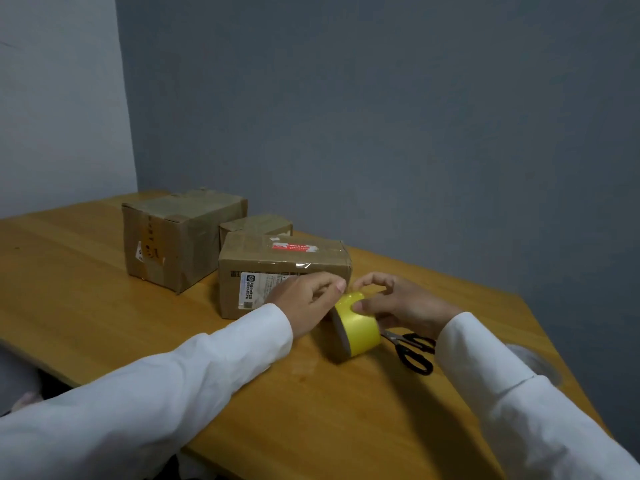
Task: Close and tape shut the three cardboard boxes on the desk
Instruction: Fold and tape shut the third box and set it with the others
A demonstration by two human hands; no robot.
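Both hands (349, 301) grip yellow tape roll (356, 329) on desk (104, 323), beside nearest box (277, 268); scissors (412, 348) near.

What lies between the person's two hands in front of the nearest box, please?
In the head view, the yellow tape roll stands on edge on the desk between the left hand and the right hand, both holding it.

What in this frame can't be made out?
- Head view: the small box is mostly hidden behind the front box.
- Scissors: blades covered by the tape roll and right hand.
- Label print on the front box is too small to read; the left hand covers part.
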